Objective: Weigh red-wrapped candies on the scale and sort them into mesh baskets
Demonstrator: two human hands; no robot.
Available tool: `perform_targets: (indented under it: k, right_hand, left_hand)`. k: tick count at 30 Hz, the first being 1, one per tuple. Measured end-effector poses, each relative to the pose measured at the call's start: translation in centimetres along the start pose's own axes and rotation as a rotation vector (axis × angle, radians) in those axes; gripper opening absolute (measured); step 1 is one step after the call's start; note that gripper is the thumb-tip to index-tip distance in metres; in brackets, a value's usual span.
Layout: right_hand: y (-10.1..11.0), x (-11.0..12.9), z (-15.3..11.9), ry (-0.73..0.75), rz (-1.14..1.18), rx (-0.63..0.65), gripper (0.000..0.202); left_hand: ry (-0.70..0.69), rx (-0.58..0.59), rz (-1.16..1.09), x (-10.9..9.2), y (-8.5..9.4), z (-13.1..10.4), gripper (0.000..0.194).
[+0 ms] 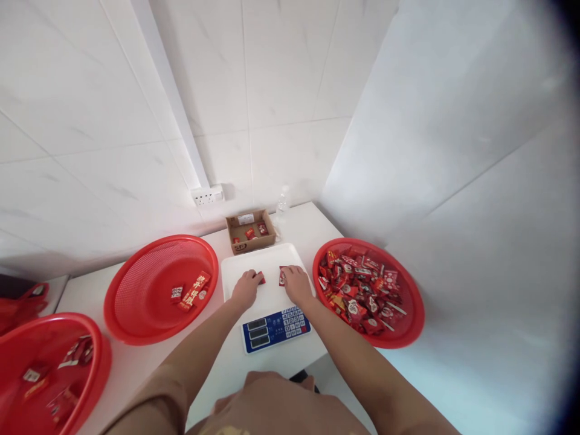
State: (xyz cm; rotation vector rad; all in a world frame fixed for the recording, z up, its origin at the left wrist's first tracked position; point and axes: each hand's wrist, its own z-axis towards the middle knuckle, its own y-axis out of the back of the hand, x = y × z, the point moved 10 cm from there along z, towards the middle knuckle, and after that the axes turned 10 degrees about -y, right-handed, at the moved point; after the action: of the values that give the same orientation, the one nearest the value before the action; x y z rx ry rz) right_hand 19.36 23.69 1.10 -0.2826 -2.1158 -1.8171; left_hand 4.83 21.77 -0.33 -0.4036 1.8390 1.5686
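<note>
Both hands [245,291] [298,286]: fingers [250,275] pinching red packets [261,278] [281,277] | scale [268,296] beneath | baskets [140,296] [415,315] flanking | carton [256,243] behind

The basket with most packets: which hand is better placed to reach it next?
Probably the right hand: over the scale, it is nearer that basket than the left hand, though each touches a packet.
</note>
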Motion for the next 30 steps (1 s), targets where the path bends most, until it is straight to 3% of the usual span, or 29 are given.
perform_targets:
  k: [6,11,14,18,21,24,27,30]
  right_hand:
    - [-0.5,-0.7,-0.5,-0.108,0.052,0.03,0.037]
    - [-1.2,-1.4,-1.4,-0.182,0.181,0.089,0.037]
    - [-1.6,-1.6,-2.8,-0.201,0.371,0.141,0.032]
    - [-1.5,-1.0,-5.5,-0.219,0.789,0.18,0.033]
    - [-1.8,0.7,-7.6,-0.158,0.984,0.252,0.037]
    - [-1.7,1.8,-9.2,-0.116,0.992,0.245,0.037]
    - [-1.8,1.8,-10.7,-0.156,1.021,0.268,0.042]
    - [-2.5,1.4,-12.6,-0.276,1.145,0.435,0.057]
  left_hand:
    - [0.195,-0.146,-0.279,1.0,0.0,-1.7,0.051]
    - [0.382,-0.206,-0.614,1.4,-1.7,-3.9,0.058]
    - [0.466,-0.235,-0.789,1.3,-2.5,-5.4,0.058]
    - [0.51,-0.279,-0.941,0.6,-2.5,-7.0,0.054]
    - [0.5,-0.219,-1.105,-1.3,-3.3,-7.9,0.05]
    - [0.453,-0.099,-1.273,-4.1,-4.6,-8.8,0.047]
    - [0.399,-0.049,-1.269,-5.7,-4.9,-9.8,0.047]
    - [0.371,0.003,-1.186,-6.2,-5.1,-10.9,0.051]
